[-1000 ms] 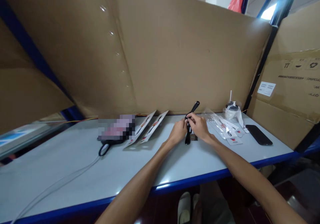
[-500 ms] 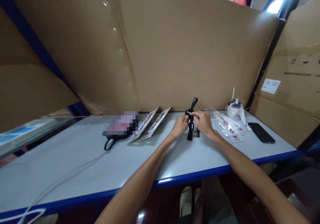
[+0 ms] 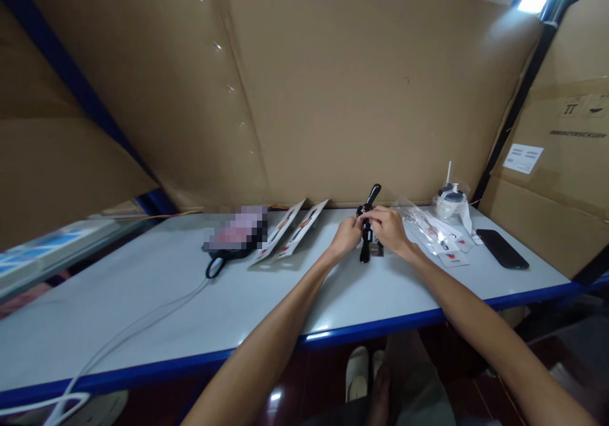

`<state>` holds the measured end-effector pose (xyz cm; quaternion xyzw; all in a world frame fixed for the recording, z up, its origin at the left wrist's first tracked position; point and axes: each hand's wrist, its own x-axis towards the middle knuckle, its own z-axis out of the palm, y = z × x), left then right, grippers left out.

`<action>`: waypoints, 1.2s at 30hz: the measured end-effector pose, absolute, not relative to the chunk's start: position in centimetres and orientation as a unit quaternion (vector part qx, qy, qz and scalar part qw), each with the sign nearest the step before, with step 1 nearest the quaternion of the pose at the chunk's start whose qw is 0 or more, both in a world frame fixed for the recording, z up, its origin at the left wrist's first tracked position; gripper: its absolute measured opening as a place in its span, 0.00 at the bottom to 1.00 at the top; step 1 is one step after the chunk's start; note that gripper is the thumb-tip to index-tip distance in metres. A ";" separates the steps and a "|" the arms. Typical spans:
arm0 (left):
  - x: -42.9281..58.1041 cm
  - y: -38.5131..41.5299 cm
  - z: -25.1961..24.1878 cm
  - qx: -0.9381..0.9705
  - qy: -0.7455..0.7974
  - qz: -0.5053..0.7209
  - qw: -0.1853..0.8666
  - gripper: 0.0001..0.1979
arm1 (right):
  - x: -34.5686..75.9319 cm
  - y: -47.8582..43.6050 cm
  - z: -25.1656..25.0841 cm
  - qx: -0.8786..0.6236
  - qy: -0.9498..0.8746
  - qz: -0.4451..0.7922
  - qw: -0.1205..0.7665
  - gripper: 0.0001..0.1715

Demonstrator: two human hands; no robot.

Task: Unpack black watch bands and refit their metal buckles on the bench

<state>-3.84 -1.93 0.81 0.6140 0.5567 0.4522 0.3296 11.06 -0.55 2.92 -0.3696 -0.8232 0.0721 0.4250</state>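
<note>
Your fingers are covering the middle of the black strap (image 3: 365, 253), and a small item just beside its lower end is too blurred to identify. Your left hand (image 3: 346, 239) and right hand (image 3: 391, 229) are both pinching the strap, fingers curled shut on it, near the table's (image 3: 190, 299) back edge. The strap's upper end is sticking up beyond your fingertips. A phone (image 3: 502, 248) is lying toward the right edge.

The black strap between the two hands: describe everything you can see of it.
The black strap is slim, slightly glossy, like rubber or plastic, with rounded ends. It stands nearly upright, its top leaning right. The left hand and right hand pinch its middle from either side. Its lower end is close over the grey table; whether it touches cannot be told.
</note>
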 end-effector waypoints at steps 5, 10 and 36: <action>-3.8 -1.9 0.9 0.602 0.561 0.450 0.345 0.21 | 10.9 -1.0 2.9 -0.403 -0.817 0.048 0.410 0.23; -4.0 -2.0 1.1 0.597 0.563 0.449 0.352 0.22 | 10.8 -1.0 3.1 -0.428 -0.809 0.037 0.402 0.22; -3.8 -1.8 0.9 0.649 0.594 0.413 0.237 0.18 | 10.2 -0.6 2.5 -0.381 -0.777 0.131 0.483 0.06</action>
